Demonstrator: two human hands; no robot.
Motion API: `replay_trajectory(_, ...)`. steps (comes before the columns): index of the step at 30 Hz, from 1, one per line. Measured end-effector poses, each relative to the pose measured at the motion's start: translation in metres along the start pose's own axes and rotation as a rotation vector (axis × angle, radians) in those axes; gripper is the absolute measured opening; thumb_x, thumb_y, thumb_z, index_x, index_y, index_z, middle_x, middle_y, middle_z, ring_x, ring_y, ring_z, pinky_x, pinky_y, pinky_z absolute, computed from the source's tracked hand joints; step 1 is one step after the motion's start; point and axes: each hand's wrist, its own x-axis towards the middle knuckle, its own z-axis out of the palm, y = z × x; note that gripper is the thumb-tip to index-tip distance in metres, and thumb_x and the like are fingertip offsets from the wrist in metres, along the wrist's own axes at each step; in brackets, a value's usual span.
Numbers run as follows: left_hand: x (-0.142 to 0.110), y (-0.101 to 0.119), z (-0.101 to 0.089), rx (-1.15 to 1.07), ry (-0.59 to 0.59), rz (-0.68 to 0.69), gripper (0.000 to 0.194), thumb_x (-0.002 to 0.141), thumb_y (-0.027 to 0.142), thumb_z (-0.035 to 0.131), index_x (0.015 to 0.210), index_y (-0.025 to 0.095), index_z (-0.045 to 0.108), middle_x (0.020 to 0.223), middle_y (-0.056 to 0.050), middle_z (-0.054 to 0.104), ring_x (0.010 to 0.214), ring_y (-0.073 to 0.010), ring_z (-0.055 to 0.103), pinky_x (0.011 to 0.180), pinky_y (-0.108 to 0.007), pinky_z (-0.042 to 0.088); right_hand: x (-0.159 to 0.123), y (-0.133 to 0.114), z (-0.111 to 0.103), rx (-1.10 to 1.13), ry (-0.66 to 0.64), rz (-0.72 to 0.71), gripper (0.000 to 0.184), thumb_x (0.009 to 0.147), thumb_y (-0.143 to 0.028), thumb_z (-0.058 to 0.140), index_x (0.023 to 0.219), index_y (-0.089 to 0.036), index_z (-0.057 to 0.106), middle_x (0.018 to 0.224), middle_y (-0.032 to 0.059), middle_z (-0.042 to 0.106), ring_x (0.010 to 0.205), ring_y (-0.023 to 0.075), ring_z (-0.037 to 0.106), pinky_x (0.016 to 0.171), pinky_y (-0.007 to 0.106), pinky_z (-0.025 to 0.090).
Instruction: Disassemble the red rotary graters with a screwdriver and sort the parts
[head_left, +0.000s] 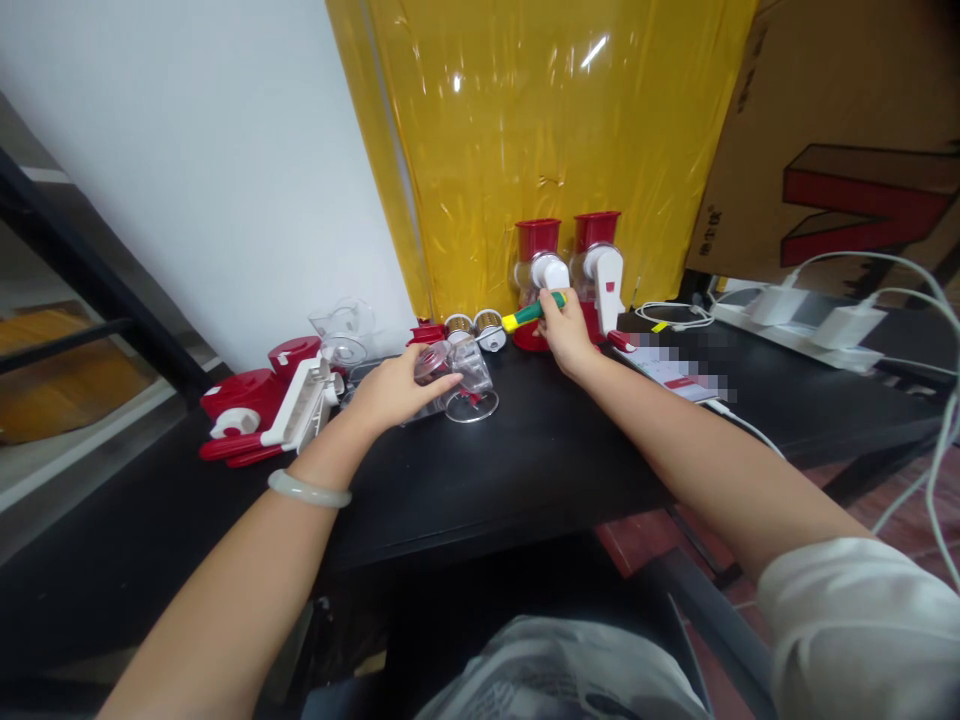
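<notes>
Head: right arm (pixel 690 450) outstretched, fingers (pixel 552 318) curled round screwdriver (pixel 527 313).

A cardboard box (pixel 832 95) stands behind a white power strip (pixel 795 338), beside a yellow sheet (pixel 525 130).

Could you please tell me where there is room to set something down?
The black table looks bare between the clear part and the near edge, and in front of the red-and-white parts at left. The back is crowded with metal drums, two red-topped machines and a power strip.
</notes>
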Motion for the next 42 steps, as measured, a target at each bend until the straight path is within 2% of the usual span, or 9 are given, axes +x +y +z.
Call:
replay_trajectory(6,0.0,0.0,0.0,0.008,-0.003,-0.008,0.083,0.084,0.08,0.049,0.14,0.019,0.049,0.11,-0.017,0.07,0.1,-0.0384,0.067,0.082,-0.045,0.051,0.003,0.0,0.004,0.086,0.024,0.096,0.023,0.086,-0.04,0.056,0.09,-0.025,0.039,0.072,-0.0073,0.049,0.05,0.0072,0.047,0.052,0.024,0.042)
replay_trajectory(11,0.0,0.0,0.0,-0.003,-0.003,-0.008,0.084,0.084,0.08,0.049,0.141,0.018,0.049,0.111,-0.017,0.07,0.1,-0.0389,0.067,0.082,-0.045,0.051,0.002,0.0,0.002,0.047,0.006,0.068,0.032,0.087,-0.054,0.053,0.086,-0.026,0.039,0.07,-0.0059,0.047,0.05,0.0089,0.047,0.049,0.025,0.041)
replay_trajectory(16,0.0,0.0,0.0,-0.001,0.0,-0.008,0.084,0.084,0.08,0.049,0.141,0.018,0.049,0.107,-0.016,0.071,0.098,-0.0387,0.067,0.081,-0.046,0.052,-0.001,-0.001,0.0,-0.009,-0.007,0.018,0.042,0.083,-0.064,0.059,0.086,-0.026,0.041,0.06,-0.0078,0.036,0.047,0.0095,0.042,0.046,0.025,0.038)
replay_trajectory(20,0.0,0.001,-0.001,-0.004,-0.005,-0.015,0.084,0.084,0.08,0.05,0.141,0.019,0.049,0.106,-0.016,0.071,0.097,-0.0387,0.067,0.08,-0.045,0.052,-0.002,-0.002,0.002,0.018,0.013,0.047,0.033,0.085,-0.053,0.06,0.086,-0.026,0.041,0.059,-0.0093,0.036,0.046,0.0084,0.04,0.048,0.024,0.041)
replay_trajectory(24,0.0,0.001,-0.002,-0.006,-0.011,-0.016,0.084,0.084,0.08,0.05,0.141,0.019,0.049,0.109,-0.017,0.07,0.099,-0.0388,0.067,0.081,-0.045,0.052,-0.001,-0.006,0.005,0.085,0.037,0.108,0.018,0.087,-0.036,0.055,0.087,-0.025,0.041,0.068,-0.0075,0.045,0.05,0.0075,0.044,0.05,0.023,0.041)
replay_trajectory(27,-0.001,0.002,-0.002,-0.015,-0.005,0.001,0.083,0.084,0.079,0.05,0.141,0.018,0.049,0.113,-0.017,0.07,0.102,-0.0386,0.067,0.083,-0.045,0.051,0.001,-0.006,0.004,0.11,0.027,0.117,0.014,0.087,-0.033,0.052,0.087,-0.025,0.041,0.073,-0.0056,0.046,0.054,0.0081,0.047,0.049,0.022,0.039)
replay_trajectory(30,-0.001,0.001,-0.001,-0.003,-0.012,-0.02,0.083,0.084,0.078,0.05,0.142,0.018,0.048,0.11,-0.017,0.07,0.1,-0.0384,0.067,0.082,-0.044,0.052,0.004,-0.002,0.002,0.092,0.014,0.09,0.02,0.088,-0.041,0.051,0.086,-0.025,0.04,0.073,-0.0047,0.046,0.054,0.009,0.047,0.048,0.023,0.039)
replay_trajectory(35,0.0,0.0,0.0,-0.019,-0.005,0.004,0.084,0.084,0.079,0.05,0.141,0.017,0.048,0.114,-0.018,0.069,0.102,-0.0388,0.066,0.084,-0.045,0.052,0.005,0.004,-0.002,0.001,0.003,0.017,0.044,0.083,-0.066,0.056,0.084,-0.026,0.039,0.068,-0.0051,0.038,0.051,0.0102,0.043,0.048,0.026,0.037)
replay_trajectory(42,0.001,-0.001,0.0,-0.015,-0.011,0.0,0.084,0.084,0.079,0.05,0.14,0.017,0.049,0.114,-0.018,0.07,0.101,-0.0387,0.067,0.084,-0.045,0.052,0.005,0.002,0.0,0.0,0.028,0.036,0.038,0.083,-0.059,0.059,0.085,-0.025,0.04,0.064,-0.007,0.036,0.048,0.0085,0.039,0.047,0.025,0.039)
